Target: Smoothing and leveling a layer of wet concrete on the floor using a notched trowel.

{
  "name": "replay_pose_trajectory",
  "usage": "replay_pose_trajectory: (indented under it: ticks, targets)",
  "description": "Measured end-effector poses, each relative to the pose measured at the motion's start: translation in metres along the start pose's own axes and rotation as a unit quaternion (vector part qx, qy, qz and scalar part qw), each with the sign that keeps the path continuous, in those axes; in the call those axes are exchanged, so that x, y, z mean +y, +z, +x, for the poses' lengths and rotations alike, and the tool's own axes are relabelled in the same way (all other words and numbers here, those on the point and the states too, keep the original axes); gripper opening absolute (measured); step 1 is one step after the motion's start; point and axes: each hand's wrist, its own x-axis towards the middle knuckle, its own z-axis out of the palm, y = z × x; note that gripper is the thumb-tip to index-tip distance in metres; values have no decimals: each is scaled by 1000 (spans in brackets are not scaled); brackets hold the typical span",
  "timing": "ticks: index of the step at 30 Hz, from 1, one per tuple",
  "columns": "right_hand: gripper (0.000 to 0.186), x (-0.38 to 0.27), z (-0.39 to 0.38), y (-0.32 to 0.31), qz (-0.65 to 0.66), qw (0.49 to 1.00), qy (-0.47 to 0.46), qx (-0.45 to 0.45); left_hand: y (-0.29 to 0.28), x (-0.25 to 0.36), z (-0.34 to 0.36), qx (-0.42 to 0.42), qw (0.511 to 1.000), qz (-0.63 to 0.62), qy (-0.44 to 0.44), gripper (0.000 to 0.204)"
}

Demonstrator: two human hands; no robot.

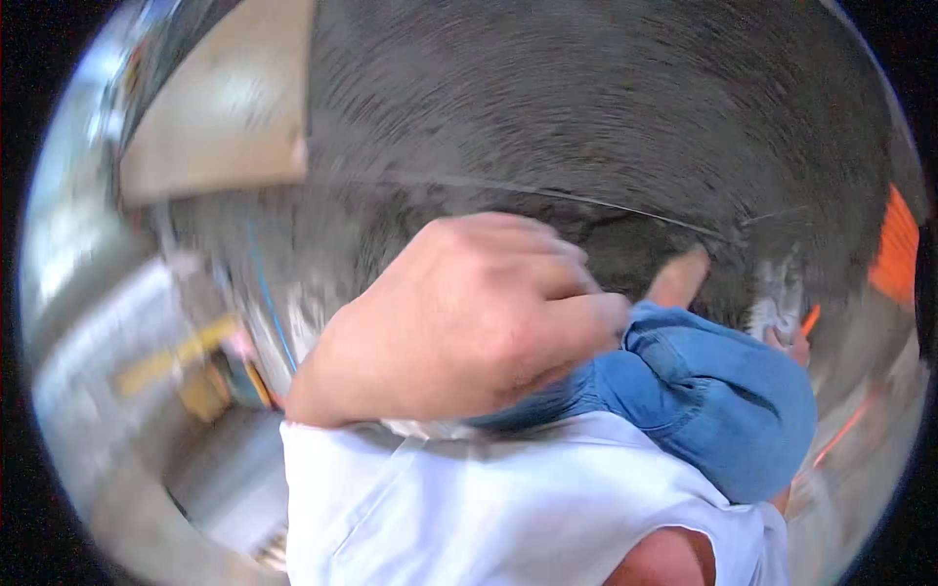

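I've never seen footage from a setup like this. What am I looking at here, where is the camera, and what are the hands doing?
There is no machine here: a person wears a wide fisheye camera on the head, looking down, so the round picture bends at its edges. It is blurred by movement. The big hand in the middle is the left hand, its fingers curled over a bunched piece of blue denim cloth. Behind the cloth a thumb and some fingertips show, probably the right hand; its grip cannot be made out. Below is the person's white sleeveless shirt. Beyond the hands lies a grey concrete floor, with a tan board at upper left and something orange at the right edge.
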Motion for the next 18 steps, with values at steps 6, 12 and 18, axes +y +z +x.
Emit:
replay_pose_trajectory:
  ticks: [6,12,18]
  targets:
    - [25,-244,78,-35,-96,904,-378,-172,101,20,-140,560,724,-299,-269,12]
    - [48,-418,9,67,-121,715,-609,-322,213,-18,-175,331,700,-418,-475,25]
    - [39,-450,-87,152,-180,571,-687,-412,200,-40,-156,550,248,-792,-96,41]
